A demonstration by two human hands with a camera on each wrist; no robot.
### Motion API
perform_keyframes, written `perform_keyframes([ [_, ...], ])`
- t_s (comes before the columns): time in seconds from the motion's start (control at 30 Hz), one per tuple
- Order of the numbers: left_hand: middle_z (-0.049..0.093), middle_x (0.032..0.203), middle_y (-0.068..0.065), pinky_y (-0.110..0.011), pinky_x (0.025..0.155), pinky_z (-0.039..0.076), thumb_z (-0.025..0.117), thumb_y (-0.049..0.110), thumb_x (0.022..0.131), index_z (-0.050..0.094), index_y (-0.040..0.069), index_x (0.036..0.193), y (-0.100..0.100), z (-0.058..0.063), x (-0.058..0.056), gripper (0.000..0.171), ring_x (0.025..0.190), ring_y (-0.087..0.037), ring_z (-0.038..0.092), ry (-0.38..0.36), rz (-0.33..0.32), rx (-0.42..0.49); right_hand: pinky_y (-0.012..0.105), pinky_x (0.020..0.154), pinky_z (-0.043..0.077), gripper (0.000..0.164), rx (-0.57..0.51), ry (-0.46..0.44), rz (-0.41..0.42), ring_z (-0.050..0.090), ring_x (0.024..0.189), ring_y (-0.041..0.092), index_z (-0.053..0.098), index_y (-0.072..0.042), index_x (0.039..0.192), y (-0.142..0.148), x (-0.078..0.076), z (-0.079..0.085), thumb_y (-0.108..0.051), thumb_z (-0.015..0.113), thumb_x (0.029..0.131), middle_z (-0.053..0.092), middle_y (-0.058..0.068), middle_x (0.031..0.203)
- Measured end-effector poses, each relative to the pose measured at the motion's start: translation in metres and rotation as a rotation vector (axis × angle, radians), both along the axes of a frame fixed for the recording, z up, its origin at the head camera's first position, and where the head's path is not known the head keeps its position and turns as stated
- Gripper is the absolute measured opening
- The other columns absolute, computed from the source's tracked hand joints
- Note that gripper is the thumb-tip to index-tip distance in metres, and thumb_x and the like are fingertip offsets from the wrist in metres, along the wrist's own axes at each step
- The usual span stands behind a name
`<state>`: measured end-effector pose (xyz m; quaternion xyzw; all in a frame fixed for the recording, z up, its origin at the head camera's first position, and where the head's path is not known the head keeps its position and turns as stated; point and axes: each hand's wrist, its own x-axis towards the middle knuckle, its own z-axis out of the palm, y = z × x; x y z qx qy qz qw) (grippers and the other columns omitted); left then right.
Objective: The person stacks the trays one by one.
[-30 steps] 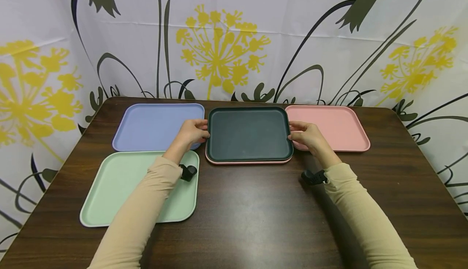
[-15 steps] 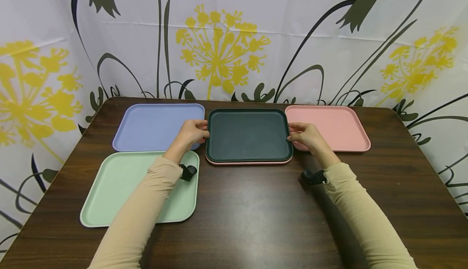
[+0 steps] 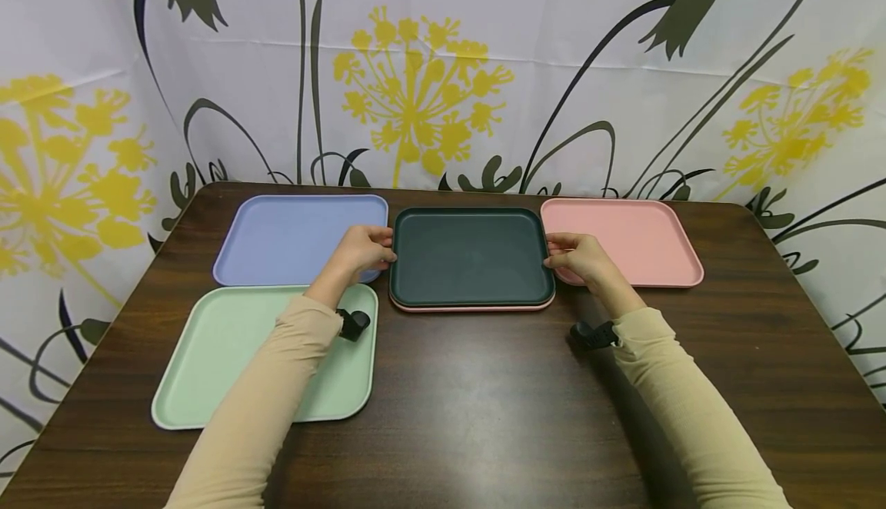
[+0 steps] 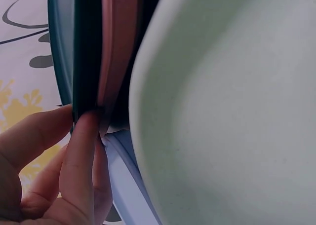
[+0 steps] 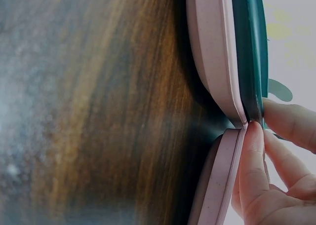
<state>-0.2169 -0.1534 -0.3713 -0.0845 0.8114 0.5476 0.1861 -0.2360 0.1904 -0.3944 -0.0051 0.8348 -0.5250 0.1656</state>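
Note:
A dark green rectangular tray [image 3: 471, 257] lies on a pink tray [image 3: 472, 309], which shows as a thin rim along its near side. My left hand [image 3: 363, 250] pinches the green tray's left edge, thumb and fingers at the rim. At the opposite edge, my right hand [image 3: 580, 255] pinches the same tray. Both wrist views show the two rims stacked, with the left thumb [image 4: 81, 161] and the right thumb [image 5: 254, 161] against the green one. Most of the lower pink tray is hidden.
A blue tray [image 3: 298, 236] sits at the back left, partly behind my left hand. Nearer, a light green tray [image 3: 235, 340] lies under my left forearm. Another pink tray [image 3: 623, 240] adjoins the stack on the right. Behind the brown table [image 3: 471, 417] hangs a flower-printed curtain [image 3: 277, 71].
The green tray's far edge has come slightly lower and nearer over the pink tray. Both hands keep their hold at its edges and have barely moved.

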Motion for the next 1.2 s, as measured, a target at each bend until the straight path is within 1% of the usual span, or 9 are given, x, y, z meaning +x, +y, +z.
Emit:
perform_keyframes([
  [0.2, 0.042, 0.142, -0.026, -0.042, 0.103, 0.048, 0.053, -0.006, 0.089, 0.034, -0.006, 0.143, -0.0012, -0.0009, 0.0012, 0.057, 0.127, -0.037, 0.048, 0.013, -0.016, -0.004, 0.002, 0.069, 0.046, 0.057, 0.024, -0.010, -0.004, 0.050, 0.085, -0.006, 0.042, 0.009, 0.137, -0.0020, 0.0011, 0.0016, 0.006, 0.060, 0.083, 0.049, 0.029, 0.135],
  [0.43, 0.043, 0.139, -0.030, -0.041, 0.103, 0.048, 0.054, -0.008, 0.087, 0.034, -0.010, 0.141, -0.0011, -0.0013, 0.0021, 0.057, 0.125, -0.039, 0.049, 0.029, -0.045, -0.006, 0.002, 0.070, 0.047, 0.055, 0.029, -0.016, 0.013, 0.052, 0.085, -0.005, 0.043, 0.010, 0.136, 0.0000, -0.0007, 0.0007, 0.006, 0.060, 0.084, 0.050, 0.030, 0.132],
  [0.67, 0.043, 0.140, -0.029, -0.040, 0.103, 0.049, 0.054, -0.007, 0.087, 0.034, -0.010, 0.141, -0.0002, -0.0010, 0.0017, 0.058, 0.124, -0.037, 0.050, 0.023, -0.055, -0.019, 0.002, 0.070, 0.047, 0.056, 0.029, -0.028, 0.010, 0.051, 0.084, -0.007, 0.044, 0.008, 0.136, 0.0022, -0.0012, -0.0003, 0.006, 0.060, 0.083, 0.051, 0.028, 0.132],
  [0.9, 0.042, 0.142, -0.029, -0.039, 0.103, 0.048, 0.054, -0.008, 0.087, 0.033, -0.009, 0.142, -0.0009, -0.0027, 0.0009, 0.059, 0.126, -0.037, 0.048, 0.014, -0.059, -0.002, 0.003, 0.071, 0.047, 0.056, 0.008, -0.033, 0.043, 0.050, 0.087, -0.005, 0.041, 0.010, 0.137, 0.0036, 0.0013, 0.0027, 0.005, 0.060, 0.085, 0.049, 0.029, 0.132],
  [1.0, 0.042, 0.142, -0.028, -0.040, 0.104, 0.048, 0.054, -0.007, 0.087, 0.033, -0.009, 0.142, -0.0009, -0.0031, 0.0002, 0.059, 0.126, -0.037, 0.048, 0.009, -0.053, 0.001, 0.004, 0.069, 0.048, 0.056, -0.005, -0.059, 0.040, 0.052, 0.083, -0.007, 0.040, 0.009, 0.138, 0.0043, 0.0016, 0.0033, 0.005, 0.059, 0.085, 0.050, 0.027, 0.130],
  [1.1, 0.041, 0.142, -0.027, -0.041, 0.105, 0.047, 0.053, -0.007, 0.088, 0.032, -0.008, 0.143, -0.0014, -0.0036, -0.0004, 0.059, 0.126, -0.037, 0.048, 0.004, -0.053, 0.004, 0.007, 0.065, 0.050, 0.058, -0.033, -0.105, 0.033, 0.054, 0.079, -0.009, 0.039, 0.007, 0.140, 0.0051, 0.0021, 0.0036, 0.005, 0.059, 0.086, 0.051, 0.021, 0.128],
  [1.2, 0.040, 0.143, -0.028, -0.042, 0.106, 0.046, 0.052, -0.007, 0.088, 0.031, -0.008, 0.143, -0.0020, -0.0038, -0.0004, 0.059, 0.128, -0.037, 0.046, 0.002, -0.056, 0.008, 0.008, 0.064, 0.051, 0.058, -0.050, -0.138, 0.033, 0.055, 0.077, -0.009, 0.039, 0.005, 0.141, 0.0062, 0.0022, 0.0032, 0.004, 0.059, 0.087, 0.052, 0.018, 0.128],
])
